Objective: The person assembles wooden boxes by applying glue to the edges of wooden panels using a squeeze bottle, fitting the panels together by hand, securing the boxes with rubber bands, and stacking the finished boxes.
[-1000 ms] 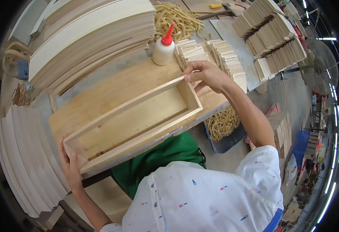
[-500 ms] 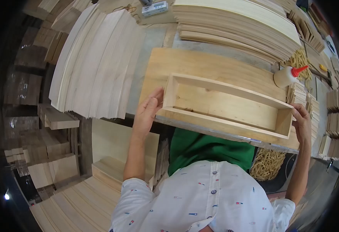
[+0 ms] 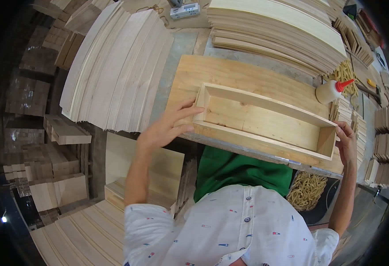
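Observation:
A long, narrow rectangular wooden box frame (image 3: 270, 107) lies on a flat wooden board (image 3: 243, 70) in front of me. Whether it has a bottom of its own, I cannot tell. At its left end is my left hand (image 3: 168, 125), fingers spread, with fingertips at the end piece's outer side and top edge. My right hand (image 3: 346, 141) is closed on the right end, its fingers bent around the corner. Just beyond that end stands a white glue bottle (image 3: 327, 92) with a red nozzle cap.
Thin wooden panels are stacked on the left (image 3: 114, 71), with another stack of boards (image 3: 274, 33) behind the work board. Small wood strips (image 3: 358, 128) and a heap of rubber bands (image 3: 346, 73) lie right. More rubber bands (image 3: 307, 189) fill a container below the table edge.
My left hand has spread its fingers and its wrist has shifted left and back from the frame's end. My right hand stays at the right end.

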Motion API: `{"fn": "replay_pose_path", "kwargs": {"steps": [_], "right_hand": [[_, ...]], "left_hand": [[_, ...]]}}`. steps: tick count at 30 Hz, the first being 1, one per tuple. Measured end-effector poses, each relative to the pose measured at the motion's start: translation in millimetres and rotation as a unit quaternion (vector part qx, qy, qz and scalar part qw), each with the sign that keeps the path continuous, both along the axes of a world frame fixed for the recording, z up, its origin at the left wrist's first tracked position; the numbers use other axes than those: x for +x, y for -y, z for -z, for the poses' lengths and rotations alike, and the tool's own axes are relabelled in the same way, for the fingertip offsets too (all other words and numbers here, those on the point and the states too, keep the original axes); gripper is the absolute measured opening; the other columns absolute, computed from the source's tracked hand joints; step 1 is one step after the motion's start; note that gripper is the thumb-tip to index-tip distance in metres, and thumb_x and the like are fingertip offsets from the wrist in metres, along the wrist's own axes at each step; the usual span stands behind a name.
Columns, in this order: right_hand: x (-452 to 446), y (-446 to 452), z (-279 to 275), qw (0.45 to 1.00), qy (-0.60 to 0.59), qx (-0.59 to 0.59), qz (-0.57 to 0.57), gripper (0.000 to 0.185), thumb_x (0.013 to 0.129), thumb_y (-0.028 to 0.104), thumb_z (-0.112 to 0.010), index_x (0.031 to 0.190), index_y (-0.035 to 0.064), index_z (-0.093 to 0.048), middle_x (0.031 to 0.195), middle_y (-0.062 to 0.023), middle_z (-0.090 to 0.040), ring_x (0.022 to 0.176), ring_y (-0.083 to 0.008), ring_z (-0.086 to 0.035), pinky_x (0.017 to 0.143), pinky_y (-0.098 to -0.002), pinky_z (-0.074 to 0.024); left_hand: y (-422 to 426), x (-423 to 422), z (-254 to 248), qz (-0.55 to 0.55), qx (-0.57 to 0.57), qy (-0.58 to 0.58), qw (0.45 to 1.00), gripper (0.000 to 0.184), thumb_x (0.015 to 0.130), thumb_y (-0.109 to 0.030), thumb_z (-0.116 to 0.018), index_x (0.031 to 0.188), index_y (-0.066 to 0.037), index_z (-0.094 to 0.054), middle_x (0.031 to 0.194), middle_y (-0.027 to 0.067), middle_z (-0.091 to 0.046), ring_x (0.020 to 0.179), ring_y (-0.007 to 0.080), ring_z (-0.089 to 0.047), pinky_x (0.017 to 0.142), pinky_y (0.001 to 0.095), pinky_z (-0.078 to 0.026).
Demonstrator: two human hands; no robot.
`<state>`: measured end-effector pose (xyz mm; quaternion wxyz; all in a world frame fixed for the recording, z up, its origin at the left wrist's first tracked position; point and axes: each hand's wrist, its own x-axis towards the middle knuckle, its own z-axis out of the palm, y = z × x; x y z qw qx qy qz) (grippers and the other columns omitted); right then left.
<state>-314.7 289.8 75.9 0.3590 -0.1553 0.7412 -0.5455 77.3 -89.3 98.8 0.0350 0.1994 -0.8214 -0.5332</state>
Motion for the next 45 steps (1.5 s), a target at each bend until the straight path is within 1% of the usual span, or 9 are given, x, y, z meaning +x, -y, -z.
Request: {"fn": "replay_pose_path", "kwargs": {"steps": [2,8,15,18,20,28,31,38,45], "right_hand": [[0,0,0,1.000,-0.002,0.001,0.001,0.019,0.093,0.021,-0.060,0.107,0.0085,-0.064,0.099,0.0018,-0.061,0.091,-0.0065,-0.057,0.067,-0.0264,-0.0537],[1,0,-1,1.000,-0.004,0.012,0.006,0.020,0.093,0.021,-0.060,0.107,0.0077,-0.063,0.100,0.0013,-0.061,0.091,-0.0063,-0.058,0.066,-0.0252,-0.0541],[5,4,-6,1.000,-0.004,0.021,0.017,0.018,0.093,0.019,-0.059,0.106,0.0070,-0.063,0.098,0.0013,-0.062,0.088,-0.0068,-0.058,0.064,-0.0254,-0.0554],[0,0,0,1.000,-0.001,0.005,0.016,0.017,0.093,0.018,-0.059,0.105,0.0072,-0.063,0.097,0.0016,-0.061,0.087,-0.0070,-0.058,0.064,-0.0254,-0.0552],[2,1,-2,1.000,-0.001,0.003,0.019,0.015,0.093,0.018,-0.059,0.104,0.0073,-0.063,0.096,0.0018,-0.061,0.086,-0.0070,-0.057,0.064,-0.0254,-0.0551],[9,7,-10,0.999,-0.011,0.034,0.016,0.018,0.093,0.021,-0.058,0.105,0.0084,-0.063,0.097,0.0021,-0.060,0.090,-0.0076,-0.056,0.067,-0.0243,-0.0508],[13,9,-19,0.983,-0.073,0.168,0.015,0.027,0.090,0.030,-0.060,0.109,0.0123,-0.064,0.099,0.0028,-0.060,0.091,-0.0087,-0.054,0.072,-0.0242,-0.0449],[25,-5,-15,0.996,-0.059,0.064,0.030,0.035,0.097,0.030,-0.052,0.124,0.0082,-0.060,0.108,-0.0007,-0.063,0.093,-0.0091,-0.058,0.076,-0.0245,-0.0507],[56,-32,-14,0.972,-0.214,0.072,0.061,0.035,0.095,0.023,-0.057,0.121,-0.0005,-0.060,0.114,-0.0096,-0.063,0.101,-0.0157,-0.060,0.084,-0.0294,-0.0500]], "left_hand": [[12,-9,-13,0.112,-0.127,0.043,0.985,0.045,0.083,-0.013,-0.065,0.127,-0.010,-0.056,0.129,0.0166,-0.050,0.117,0.0335,-0.051,0.098,0.0362,-0.041],[28,-26,-18,0.197,-0.272,-0.007,0.942,0.033,0.078,-0.014,-0.070,0.109,-0.007,-0.062,0.108,0.0139,-0.059,0.096,0.0330,-0.058,0.083,0.0383,-0.048],[24,-22,-19,0.188,-0.281,-0.028,0.941,0.032,0.078,-0.011,-0.070,0.109,-0.009,-0.064,0.111,0.0156,-0.059,0.101,0.0325,-0.058,0.085,0.0373,-0.048],[18,-18,-17,0.171,-0.236,0.023,0.956,0.048,0.080,-0.009,-0.069,0.126,-0.011,-0.056,0.117,0.0166,-0.057,0.104,0.0300,-0.059,0.086,0.0354,-0.049],[11,-18,-6,-0.006,0.186,0.065,0.980,0.061,0.085,-0.015,-0.068,0.139,-0.011,-0.041,0.128,0.0171,-0.049,0.108,0.0278,-0.056,0.090,0.0372,-0.047],[-12,-15,24,-0.106,0.176,-0.011,0.979,0.065,0.092,-0.016,-0.056,0.147,-0.002,-0.026,0.129,0.0140,-0.048,0.115,0.0197,-0.048,0.102,0.0346,-0.036],[-12,-3,48,-0.149,0.179,-0.047,0.971,0.060,0.094,-0.018,-0.055,0.145,0.001,-0.030,0.134,0.0163,-0.046,0.121,0.0227,-0.047,0.102,0.0354,-0.038],[-31,1,77,-0.216,0.246,-0.179,0.928,0.055,0.100,-0.022,-0.044,0.144,0.006,-0.027,0.144,0.0159,-0.038,0.130,0.0229,-0.041,0.108,0.0376,-0.033],[-22,22,55,-0.164,0.043,-0.021,0.985,0.060,0.088,-0.006,-0.060,0.143,-0.005,-0.037,0.145,0.0113,-0.039,0.130,0.0263,-0.042,0.105,0.0385,-0.037]]}}
